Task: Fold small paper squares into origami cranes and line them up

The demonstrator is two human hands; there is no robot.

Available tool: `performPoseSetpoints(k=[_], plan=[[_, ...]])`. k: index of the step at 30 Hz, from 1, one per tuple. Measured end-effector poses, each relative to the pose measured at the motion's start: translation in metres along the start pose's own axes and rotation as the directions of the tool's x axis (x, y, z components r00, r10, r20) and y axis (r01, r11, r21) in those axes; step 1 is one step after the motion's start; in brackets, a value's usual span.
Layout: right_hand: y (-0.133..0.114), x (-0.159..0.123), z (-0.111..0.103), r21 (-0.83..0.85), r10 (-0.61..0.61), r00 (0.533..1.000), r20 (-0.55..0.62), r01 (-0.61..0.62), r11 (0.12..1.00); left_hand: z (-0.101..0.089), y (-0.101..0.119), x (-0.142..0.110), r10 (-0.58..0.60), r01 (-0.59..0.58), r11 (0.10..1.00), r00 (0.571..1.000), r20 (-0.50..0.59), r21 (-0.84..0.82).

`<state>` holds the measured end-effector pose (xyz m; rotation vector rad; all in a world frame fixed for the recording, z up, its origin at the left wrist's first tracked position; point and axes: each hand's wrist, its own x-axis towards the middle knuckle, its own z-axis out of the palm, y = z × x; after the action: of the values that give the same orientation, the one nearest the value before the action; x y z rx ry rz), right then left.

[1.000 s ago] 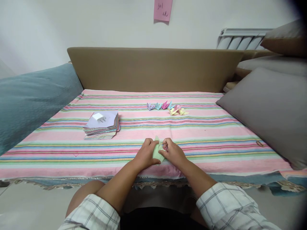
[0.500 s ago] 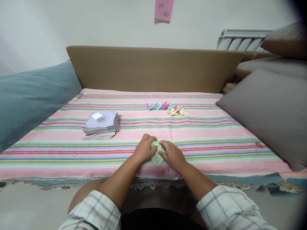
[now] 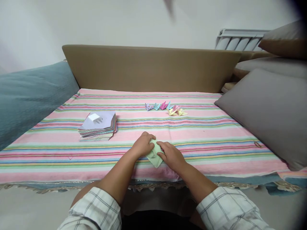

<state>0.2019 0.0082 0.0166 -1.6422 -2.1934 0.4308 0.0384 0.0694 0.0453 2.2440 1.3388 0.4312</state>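
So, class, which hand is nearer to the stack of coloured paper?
Left. In view, the left hand is below and right of the stack of coloured paper; the right hand is farther right.

A pale green paper (image 3: 155, 160), folded into a small pointed shape and partly hidden, lies near the front edge of the striped cloth (image 3: 134, 126), one corner facing the wearer

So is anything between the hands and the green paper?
No, nothing I can see: the left hand and right hand both touch the green paper. The paper stack is off left, and the little folded shapes lie farther back.
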Motion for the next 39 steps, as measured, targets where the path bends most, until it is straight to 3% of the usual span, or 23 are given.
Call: performPoseSetpoints(k=[19, 39], plan=[[-0.003, 0.0028, -0.0045, -0.058, 0.028, 0.997, 0.075, -0.024, 0.998, -0.0027, -0.0045, 0.0096, 0.003, -0.012, 0.997, 0.993, 0.117, 0.077], [-0.0063, 0.006, -0.0063, -0.121, 0.044, 0.992, 0.116, -0.029, 0.992, 0.0003, -0.0027, 0.0094, -0.065, 0.053, 0.992, 0.992, 0.108, 0.113]])
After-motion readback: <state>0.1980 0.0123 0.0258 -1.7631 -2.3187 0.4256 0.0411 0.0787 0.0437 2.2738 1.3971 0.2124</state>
